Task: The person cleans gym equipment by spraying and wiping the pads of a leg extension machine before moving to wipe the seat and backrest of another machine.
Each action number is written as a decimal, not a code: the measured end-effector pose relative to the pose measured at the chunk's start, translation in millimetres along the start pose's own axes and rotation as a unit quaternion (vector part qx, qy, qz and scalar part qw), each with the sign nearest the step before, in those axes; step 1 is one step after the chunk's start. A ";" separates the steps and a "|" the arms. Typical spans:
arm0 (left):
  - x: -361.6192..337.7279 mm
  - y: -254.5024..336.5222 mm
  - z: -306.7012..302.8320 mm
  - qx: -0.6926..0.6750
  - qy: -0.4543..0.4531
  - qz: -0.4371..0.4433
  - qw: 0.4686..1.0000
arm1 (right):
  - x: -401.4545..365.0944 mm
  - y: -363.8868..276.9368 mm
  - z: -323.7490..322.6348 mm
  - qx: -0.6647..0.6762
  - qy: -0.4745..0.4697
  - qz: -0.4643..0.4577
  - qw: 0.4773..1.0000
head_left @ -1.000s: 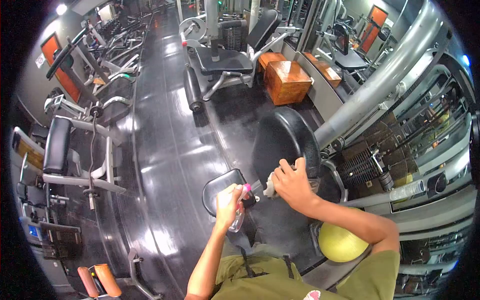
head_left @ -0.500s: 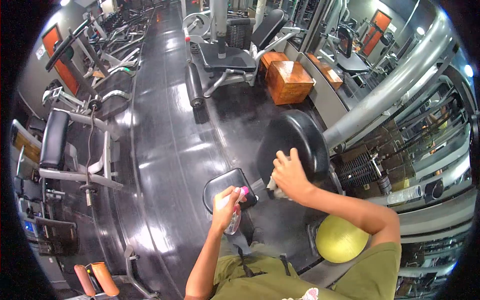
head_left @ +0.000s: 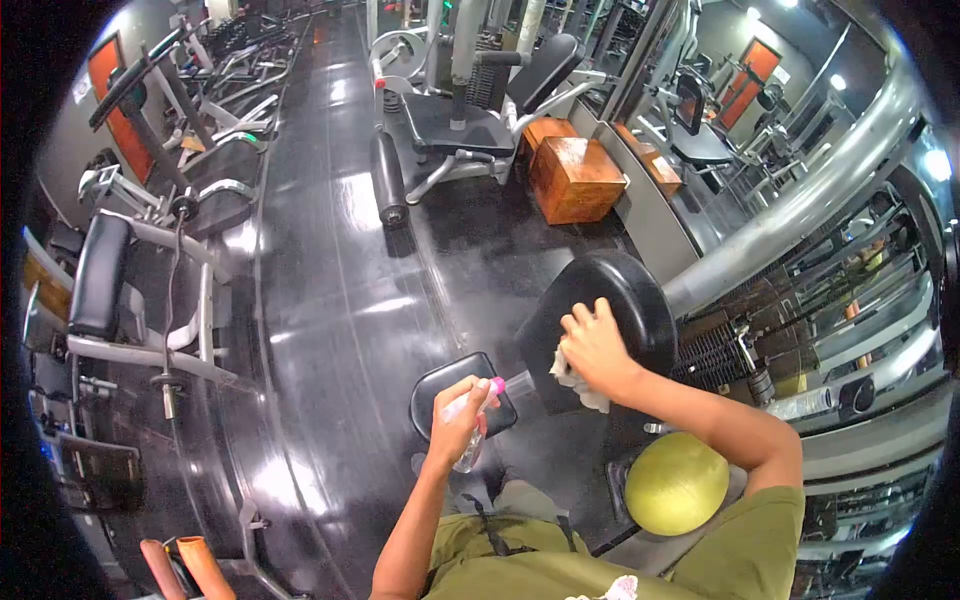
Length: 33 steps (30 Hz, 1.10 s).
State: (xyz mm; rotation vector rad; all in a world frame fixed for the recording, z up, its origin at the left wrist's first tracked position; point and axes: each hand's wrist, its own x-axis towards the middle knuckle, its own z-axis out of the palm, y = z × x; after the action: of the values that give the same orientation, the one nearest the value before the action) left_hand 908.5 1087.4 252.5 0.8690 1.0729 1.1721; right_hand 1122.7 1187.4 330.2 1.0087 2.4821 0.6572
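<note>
My left hand is closed around a clear spray bottle with a pink and white nozzle, held above a small black padded seat. In my right hand is a pale cloth, bunched under the fingers. That hand lies against the face of a large black pad. Part of the cloth hangs below my palm, and the rest is hidden by it.
A yellow-green ball sits at my right. Wooden boxes stand by the mirror wall, near a machine seat. A thick silver tube slants along the right. To the left is a bench with a curved bar.
My right hand and the cloth have shifted slightly right on the pad, and more cloth shows. The view has tilted a little. My left hand still grips the bottle.
</note>
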 end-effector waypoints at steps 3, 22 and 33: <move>6.9 1.4 -6.7 0.003 -0.008 -0.003 1.000 | 0.6 19.7 -39.6 0.008 -0.029 0.066 0.997; 47.6 -8.7 12.1 -0.007 0.074 -0.010 0.997 | 70.1 73.8 -29.3 0.091 -0.057 0.010 0.994; 63.8 -21.1 23.0 -0.024 0.086 -0.019 0.996 | 117.7 89.8 -32.2 0.088 -0.154 0.010 0.984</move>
State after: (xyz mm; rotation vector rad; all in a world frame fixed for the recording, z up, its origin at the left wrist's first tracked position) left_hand 939.4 1146.0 226.9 0.7166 1.1903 1.2535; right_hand 1076.6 1320.4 386.2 1.1063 2.2869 0.2627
